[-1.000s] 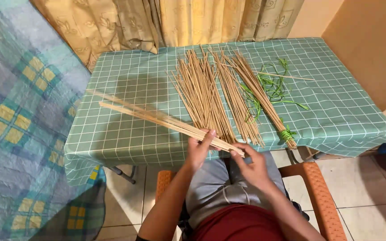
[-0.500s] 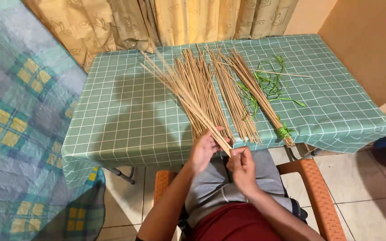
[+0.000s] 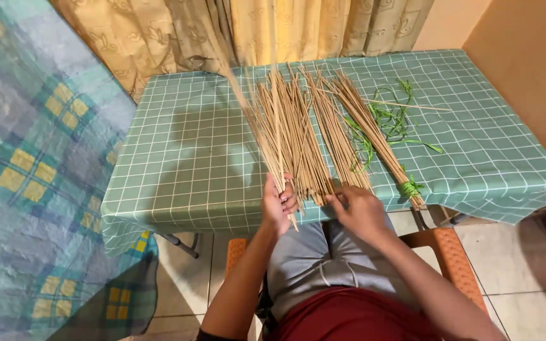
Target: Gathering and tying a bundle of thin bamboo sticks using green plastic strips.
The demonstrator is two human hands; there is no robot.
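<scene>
The left hand [image 3: 277,205] has its grip closed around a small bunch of thin tan sticks [image 3: 272,136], which slants up and away over the green checked surface [image 3: 178,158]. The right hand [image 3: 356,208] rests with a loose, partly open grip on the near ends of the loose stick pile [image 3: 314,136]. A tied bundle [image 3: 380,142] lies just right of it, beside green strips [image 3: 393,120].

table [image 3: 178,164]: green checked cloth, white grid | loose sticks [image 3: 292,136]: tan, fanned across middle | tied bundle [image 3: 380,142]: right of loose sticks, green tie near front edge | green strips [image 3: 393,120]: tangled beside bundle
</scene>
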